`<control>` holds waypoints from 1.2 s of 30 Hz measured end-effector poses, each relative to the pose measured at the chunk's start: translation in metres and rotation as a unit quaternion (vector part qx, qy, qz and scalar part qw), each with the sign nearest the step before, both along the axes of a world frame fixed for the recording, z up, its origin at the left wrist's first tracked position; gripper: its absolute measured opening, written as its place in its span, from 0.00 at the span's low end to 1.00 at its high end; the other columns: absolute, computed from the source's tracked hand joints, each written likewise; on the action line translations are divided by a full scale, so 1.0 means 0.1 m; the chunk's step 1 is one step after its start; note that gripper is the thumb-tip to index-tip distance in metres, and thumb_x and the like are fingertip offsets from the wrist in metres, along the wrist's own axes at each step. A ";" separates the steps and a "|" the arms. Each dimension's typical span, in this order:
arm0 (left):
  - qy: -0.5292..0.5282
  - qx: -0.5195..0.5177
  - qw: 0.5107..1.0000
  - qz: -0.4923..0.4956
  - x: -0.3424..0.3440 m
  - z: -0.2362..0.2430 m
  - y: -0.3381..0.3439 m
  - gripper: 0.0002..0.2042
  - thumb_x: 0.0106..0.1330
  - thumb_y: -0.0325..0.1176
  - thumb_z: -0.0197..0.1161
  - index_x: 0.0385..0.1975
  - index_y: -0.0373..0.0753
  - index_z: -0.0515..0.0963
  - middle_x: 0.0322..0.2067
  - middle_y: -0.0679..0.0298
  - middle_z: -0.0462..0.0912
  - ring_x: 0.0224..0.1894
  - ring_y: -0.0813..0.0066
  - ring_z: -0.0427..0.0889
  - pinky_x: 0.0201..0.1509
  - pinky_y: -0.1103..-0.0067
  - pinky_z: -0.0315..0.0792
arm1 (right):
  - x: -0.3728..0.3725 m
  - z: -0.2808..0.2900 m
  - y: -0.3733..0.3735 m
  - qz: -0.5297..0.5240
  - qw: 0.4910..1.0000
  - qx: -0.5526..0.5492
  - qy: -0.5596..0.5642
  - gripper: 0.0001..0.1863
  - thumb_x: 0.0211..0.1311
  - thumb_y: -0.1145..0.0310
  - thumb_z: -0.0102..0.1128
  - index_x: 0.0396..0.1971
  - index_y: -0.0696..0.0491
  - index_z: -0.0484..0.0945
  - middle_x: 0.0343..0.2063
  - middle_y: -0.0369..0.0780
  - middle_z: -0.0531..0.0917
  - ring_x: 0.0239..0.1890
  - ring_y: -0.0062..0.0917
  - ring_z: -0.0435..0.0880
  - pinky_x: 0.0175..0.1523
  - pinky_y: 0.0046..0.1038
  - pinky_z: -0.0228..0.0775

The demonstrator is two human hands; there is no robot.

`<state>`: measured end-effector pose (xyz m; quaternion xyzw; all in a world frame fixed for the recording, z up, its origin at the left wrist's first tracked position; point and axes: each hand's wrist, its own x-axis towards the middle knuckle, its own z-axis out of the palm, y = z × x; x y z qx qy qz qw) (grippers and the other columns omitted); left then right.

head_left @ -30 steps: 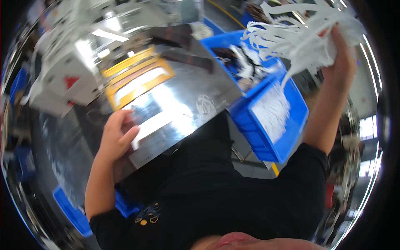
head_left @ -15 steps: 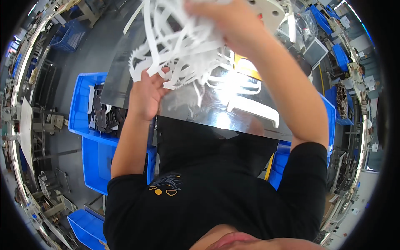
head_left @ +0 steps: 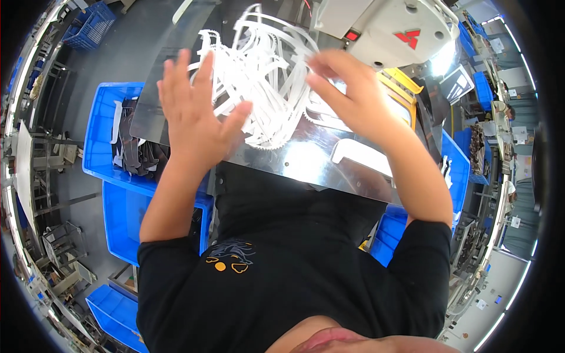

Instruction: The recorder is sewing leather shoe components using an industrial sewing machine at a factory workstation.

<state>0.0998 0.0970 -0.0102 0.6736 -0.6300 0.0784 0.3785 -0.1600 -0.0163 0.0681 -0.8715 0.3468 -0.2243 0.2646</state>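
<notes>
A tangled heap of white curved strips (head_left: 265, 94), some with toothed edges, lies on the shiny metal tabletop (head_left: 259, 160). At its left side is my left hand (head_left: 197, 115), palm down with the fingers spread. My right hand (head_left: 359, 97) hovers at the heap's right edge, thumb apart from the bent fingers and nothing seen in its grasp. A separate flat white piece (head_left: 360, 154) rests on the metal below my right wrist, partly covered by the forearm.
A pale sewing machine head (head_left: 385, 32) stands at the far right of the tabletop, with a yellow frame (head_left: 409, 88) beside it. On the left, a blue bin (head_left: 97, 135) holds dark cut pieces; another blue bin (head_left: 118, 220) is nearer. One more blue bin (head_left: 461, 167) stands right.
The white strips, lifted in my right hand before, now lie heaped on the tabletop. My right hand has let go and come nearer; my left hand has spread its fingers.
</notes>
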 end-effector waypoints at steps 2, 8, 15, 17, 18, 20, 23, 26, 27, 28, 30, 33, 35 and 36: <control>-0.081 0.095 0.989 -0.078 -0.10 0.11 0.01 0.43 0.65 0.63 0.68 0.77 0.45 0.68 0.76 0.39 0.61 0.79 0.30 0.54 0.79 0.39 0.46 | -0.27 0.04 0.04 -0.006 0.992 0.028 0.124 0.19 0.67 0.61 0.71 0.51 0.56 0.82 0.43 0.44 0.87 0.47 0.39 0.86 0.55 0.36 0.76; -0.139 0.248 0.947 -0.151 -0.26 -0.09 -0.35 0.42 0.70 0.70 0.59 0.78 0.52 0.67 0.80 0.45 0.57 0.83 0.39 0.49 0.83 0.44 0.41 | -0.67 -0.28 0.05 -0.055 0.968 0.149 0.194 0.17 0.59 0.69 0.75 0.47 0.56 0.83 0.36 0.41 0.86 0.39 0.32 0.84 0.46 0.33 0.77; -0.238 0.248 0.935 -0.093 0.01 0.01 -0.90 0.39 0.73 0.67 0.58 0.78 0.52 0.67 0.80 0.46 0.59 0.82 0.36 0.53 0.83 0.45 0.46 | -0.90 -0.02 0.10 -0.036 0.981 0.110 0.154 0.07 0.60 0.76 0.73 0.37 0.57 0.85 0.32 0.42 0.86 0.36 0.32 0.86 0.45 0.34 0.77; -0.286 0.115 0.950 -0.041 0.00 0.07 -0.97 0.40 0.72 0.68 0.58 0.74 0.43 0.72 0.74 0.44 0.68 0.77 0.38 0.64 0.80 0.46 0.53 | -1.11 0.15 0.06 -0.045 0.990 0.101 0.091 0.07 0.60 0.77 0.73 0.37 0.57 0.84 0.31 0.41 0.87 0.35 0.28 0.86 0.44 0.31 0.77; -0.289 0.115 0.949 -0.047 -0.09 0.15 -0.98 0.40 0.72 0.68 0.58 0.74 0.43 0.72 0.74 0.44 0.68 0.77 0.38 0.64 0.80 0.46 0.53 | -1.22 0.17 0.04 -0.050 0.994 0.091 0.033 0.07 0.60 0.77 0.74 0.36 0.57 0.84 0.31 0.39 0.87 0.35 0.24 0.86 0.44 0.28 0.76; -0.189 0.081 0.971 -0.121 -0.41 0.44 -0.92 0.36 0.69 0.62 0.66 0.65 0.36 0.78 0.65 0.46 0.79 0.67 0.43 0.76 0.73 0.50 0.63 | -1.40 0.10 0.06 -0.054 0.964 0.139 -0.220 0.06 0.61 0.78 0.74 0.35 0.56 0.84 0.34 0.37 0.89 0.38 0.19 0.87 0.46 0.25 0.78; -0.008 0.132 0.940 -0.314 -1.06 0.61 -0.73 0.28 0.66 0.49 0.74 0.56 0.32 0.82 0.53 0.52 0.85 0.58 0.56 0.82 0.59 0.61 0.75 | -1.49 0.08 0.06 -0.048 0.915 0.209 -0.343 0.07 0.61 0.78 0.75 0.36 0.55 0.84 0.37 0.38 0.90 0.42 0.22 0.89 0.50 0.27 0.81; 0.178 0.245 0.854 -0.423 -1.49 0.54 -0.80 0.20 0.66 0.37 0.76 0.52 0.32 0.83 0.47 0.59 0.87 0.53 0.72 0.84 0.50 0.72 0.80 | -1.53 -0.07 -0.03 -0.044 0.862 0.265 -0.429 0.08 0.61 0.78 0.75 0.36 0.56 0.83 0.38 0.41 0.90 0.43 0.23 0.90 0.53 0.28 0.81; 0.247 0.304 0.812 -0.434 -1.57 0.50 -0.84 0.16 0.68 0.34 0.75 0.49 0.31 0.84 0.44 0.62 0.88 0.49 0.77 0.84 0.46 0.76 0.80 | -1.54 -0.12 -0.06 -0.055 0.848 0.264 -0.456 0.08 0.61 0.78 0.75 0.36 0.56 0.83 0.37 0.42 0.90 0.43 0.23 0.90 0.53 0.28 0.81; 0.245 0.306 0.809 -0.438 -1.61 0.49 -0.86 0.16 0.68 0.34 0.75 0.49 0.31 0.84 0.44 0.62 0.88 0.49 0.77 0.84 0.46 0.76 0.80 | -1.56 -0.14 -0.08 -0.066 0.833 0.262 -0.483 0.08 0.61 0.78 0.76 0.35 0.56 0.82 0.37 0.42 0.90 0.43 0.23 0.89 0.52 0.29 0.81; 0.341 0.413 0.755 -0.379 -1.64 0.45 -0.90 0.11 0.72 0.33 0.72 0.44 0.30 0.85 0.40 0.64 0.88 0.42 0.80 0.84 0.44 0.79 0.79 | -1.65 -0.15 -0.09 -0.096 0.824 0.258 -0.495 0.08 0.61 0.76 0.76 0.37 0.55 0.83 0.36 0.41 0.90 0.42 0.23 0.89 0.50 0.28 0.80; 0.390 0.413 0.723 -0.394 -1.56 0.29 -1.02 0.08 0.76 0.30 0.67 0.40 0.30 0.86 0.35 0.63 0.88 0.36 0.82 0.84 0.42 0.82 0.77 | -2.06 -0.26 -0.20 -0.116 0.830 0.270 -0.474 0.09 0.63 0.72 0.76 0.40 0.53 0.85 0.32 0.37 0.88 0.33 0.20 0.85 0.41 0.23 0.76; 0.437 0.461 0.685 -0.357 -1.53 0.27 -1.08 0.11 0.74 0.35 0.68 0.45 0.32 0.88 0.29 0.70 0.85 0.32 0.81 0.80 0.36 0.78 0.73 | -2.27 -0.30 -0.26 -0.117 0.830 0.294 -0.459 0.09 0.63 0.72 0.76 0.40 0.53 0.85 0.31 0.36 0.88 0.30 0.19 0.83 0.40 0.22 0.75; 0.436 0.466 0.683 -0.355 -1.54 0.27 -1.08 0.11 0.74 0.35 0.68 0.45 0.32 0.88 0.29 0.70 0.85 0.32 0.81 0.80 0.36 0.78 0.73 | -2.34 -0.33 -0.29 -0.114 0.833 0.317 -0.438 0.09 0.63 0.72 0.76 0.40 0.54 0.85 0.30 0.36 0.87 0.28 0.19 0.81 0.38 0.21 0.74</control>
